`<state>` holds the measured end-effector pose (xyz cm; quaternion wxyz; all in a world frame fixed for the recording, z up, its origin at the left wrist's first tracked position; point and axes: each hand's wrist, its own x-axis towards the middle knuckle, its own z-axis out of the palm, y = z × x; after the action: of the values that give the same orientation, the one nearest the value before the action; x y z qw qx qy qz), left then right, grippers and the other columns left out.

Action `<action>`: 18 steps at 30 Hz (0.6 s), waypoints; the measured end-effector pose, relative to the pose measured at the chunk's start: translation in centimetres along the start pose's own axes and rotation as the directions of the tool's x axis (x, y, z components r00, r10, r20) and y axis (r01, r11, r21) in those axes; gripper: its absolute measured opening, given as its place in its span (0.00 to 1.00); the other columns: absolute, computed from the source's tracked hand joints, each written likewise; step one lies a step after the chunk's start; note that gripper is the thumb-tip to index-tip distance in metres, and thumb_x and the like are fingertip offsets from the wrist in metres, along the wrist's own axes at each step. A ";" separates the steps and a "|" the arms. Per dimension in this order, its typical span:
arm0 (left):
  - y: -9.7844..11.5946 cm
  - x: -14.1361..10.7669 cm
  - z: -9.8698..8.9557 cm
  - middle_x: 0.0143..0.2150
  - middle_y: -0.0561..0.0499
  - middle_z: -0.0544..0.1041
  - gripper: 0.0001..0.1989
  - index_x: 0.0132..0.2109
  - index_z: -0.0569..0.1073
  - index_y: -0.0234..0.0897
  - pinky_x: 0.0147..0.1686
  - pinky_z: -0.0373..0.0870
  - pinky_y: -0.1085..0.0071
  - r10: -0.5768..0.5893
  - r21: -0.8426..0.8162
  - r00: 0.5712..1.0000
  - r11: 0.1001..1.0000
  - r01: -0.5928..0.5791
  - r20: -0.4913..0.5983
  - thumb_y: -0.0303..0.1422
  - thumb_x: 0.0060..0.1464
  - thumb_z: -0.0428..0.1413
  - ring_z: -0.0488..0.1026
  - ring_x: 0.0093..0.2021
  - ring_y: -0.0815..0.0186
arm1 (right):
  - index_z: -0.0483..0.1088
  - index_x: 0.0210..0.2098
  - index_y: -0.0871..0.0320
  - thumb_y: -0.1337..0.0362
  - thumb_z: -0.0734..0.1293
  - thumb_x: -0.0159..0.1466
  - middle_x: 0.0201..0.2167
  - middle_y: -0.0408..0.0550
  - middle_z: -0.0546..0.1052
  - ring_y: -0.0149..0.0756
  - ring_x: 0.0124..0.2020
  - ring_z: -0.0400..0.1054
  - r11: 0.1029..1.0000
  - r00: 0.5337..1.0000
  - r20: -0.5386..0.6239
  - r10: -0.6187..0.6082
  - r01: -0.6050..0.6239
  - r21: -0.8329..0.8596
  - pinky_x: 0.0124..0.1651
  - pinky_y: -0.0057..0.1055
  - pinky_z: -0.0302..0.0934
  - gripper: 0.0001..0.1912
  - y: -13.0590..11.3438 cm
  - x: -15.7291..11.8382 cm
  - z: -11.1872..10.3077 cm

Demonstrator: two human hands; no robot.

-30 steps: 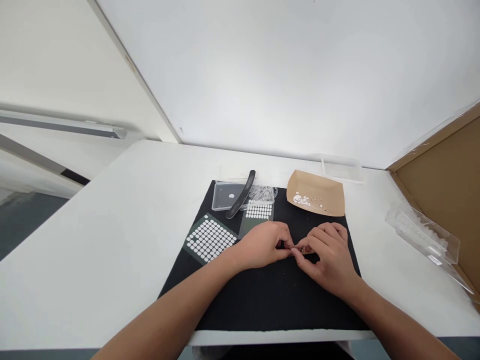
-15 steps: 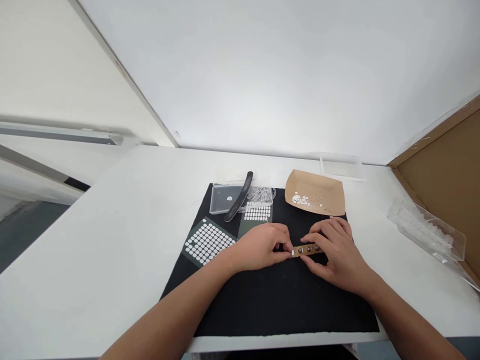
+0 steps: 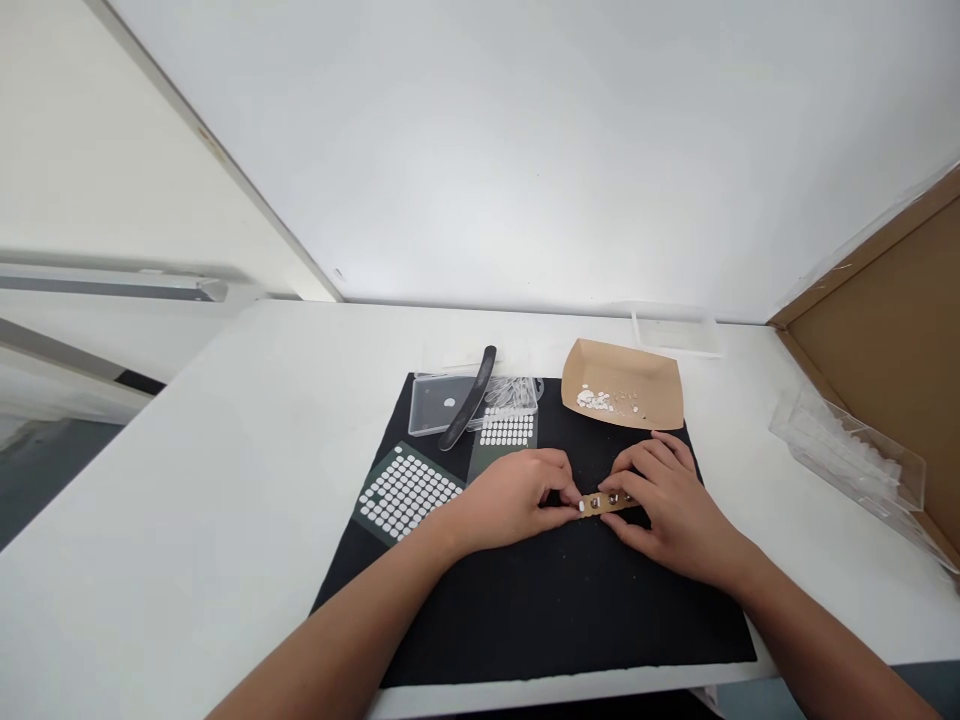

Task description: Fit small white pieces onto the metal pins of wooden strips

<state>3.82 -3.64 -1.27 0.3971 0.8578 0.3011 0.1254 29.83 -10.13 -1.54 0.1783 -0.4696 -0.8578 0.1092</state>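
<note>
A narrow brown strip (image 3: 604,503) lies low over the black mat, with several dark shiny round pieces along it and a small white piece (image 3: 582,507) at its left end. My left hand (image 3: 517,500) pinches the strip's left end beside that white piece. From the other side, my right hand (image 3: 664,510) grips the strip between thumb and fingers and hides its right end. Left of the left hand is a dark green sheet (image 3: 373,512) with rows of white dots; a second dotted sheet (image 3: 481,462) lies behind the hand.
Beyond the hands stands a brown paper tray (image 3: 652,385) with white bits. A black curved nail file (image 3: 469,398) leans across an open clear box (image 3: 427,425) holding clear slivers. Clear containers (image 3: 862,455) sit at the right by a cardboard box (image 3: 885,310). A black mat (image 3: 562,620) covers the table's front.
The view has shifted slightly, so the things appear a little further left. Both hands keep their hold on the strip, with hardly any movement between them.
</note>
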 end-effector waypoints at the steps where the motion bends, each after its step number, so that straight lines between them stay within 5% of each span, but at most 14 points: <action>1: 0.0 -0.1 -0.2 0.39 0.53 0.79 0.04 0.43 0.86 0.42 0.33 0.69 0.75 0.010 0.025 1.000 1.000 -0.010 -0.001 0.31 0.62 0.65 0.77 0.35 0.69 | 0.75 0.46 0.52 0.62 0.74 0.69 0.46 0.47 0.77 0.44 0.50 0.71 1.000 1.000 0.004 0.000 0.000 0.003 0.71 0.56 0.48 0.07 0.1 0.0 0.0; 5: -0.6 -0.6 -1.3 0.43 0.51 0.80 0.07 0.46 0.84 0.41 0.39 0.73 0.72 0.057 0.282 0.995 0.959 -0.031 -0.084 0.30 0.66 0.60 0.79 0.40 0.65 | 0.75 0.47 0.51 0.62 0.73 0.70 0.46 0.47 0.77 0.45 0.51 0.71 1.000 1.000 0.023 0.006 -0.007 0.017 0.69 0.54 0.51 0.07 0.2 -0.1 0.0; 9: -1.5 -0.7 -2.4 0.42 0.47 0.79 0.11 0.43 0.82 0.37 0.36 0.72 0.67 0.004 0.622 0.986 0.776 0.102 -0.167 0.31 0.71 0.54 0.79 0.41 0.59 | 0.75 0.47 0.51 0.62 0.73 0.70 0.45 0.47 0.78 0.44 0.50 0.71 1.000 0.999 0.033 0.012 -0.013 0.026 0.68 0.54 0.52 0.07 0.2 0.0 0.0; 18: -2.1 -1.2 -3.8 0.45 0.46 0.79 0.12 0.42 0.79 0.37 0.31 0.70 0.68 -0.117 0.693 0.971 0.683 0.229 -0.206 0.34 0.72 0.53 0.78 0.43 0.58 | 0.75 0.47 0.52 0.62 0.73 0.71 0.45 0.47 0.78 0.44 0.50 0.70 0.999 0.999 0.035 0.004 -0.005 0.034 0.67 0.54 0.53 0.07 0.1 0.0 -0.1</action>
<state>0.25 -1.02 -0.39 0.0215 0.9004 0.4340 0.0232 29.96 -10.09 -1.50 0.1710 -0.4664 -0.8578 0.1321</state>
